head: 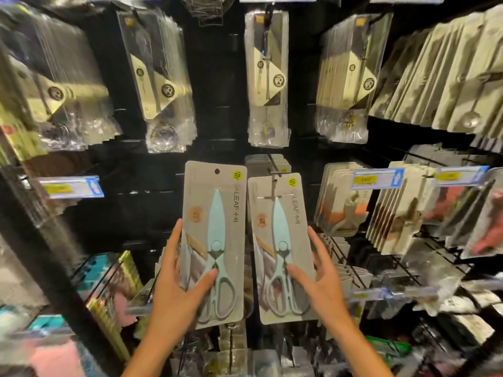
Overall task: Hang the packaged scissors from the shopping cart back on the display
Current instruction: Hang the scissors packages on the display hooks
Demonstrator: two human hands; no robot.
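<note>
A: Two scissor packs being held up before the display. Left pack [215,243] being gripped by the left hand [178,289], thumb laid across the front near the handles, fingers curled round its left edge. Hang hole at top seen free, not on anything

B: And the right pack [281,246]?

A: Being held by the right hand [319,278], thumb on the front, fingers along the right edge. Its top is being crossed by the peg [275,172]; judged to be threaded or nearly so, cannot be told for certain

B: Key relation being noted?

A: Both packs being held upright, long axis vertical, blades up. Peg lying up and to the right of the left pack's hole, just beside it. A stack of like packs [268,161] being seen behind on that peg. Left pack judged to be shifted rightward next, once the right one is seated
</note>
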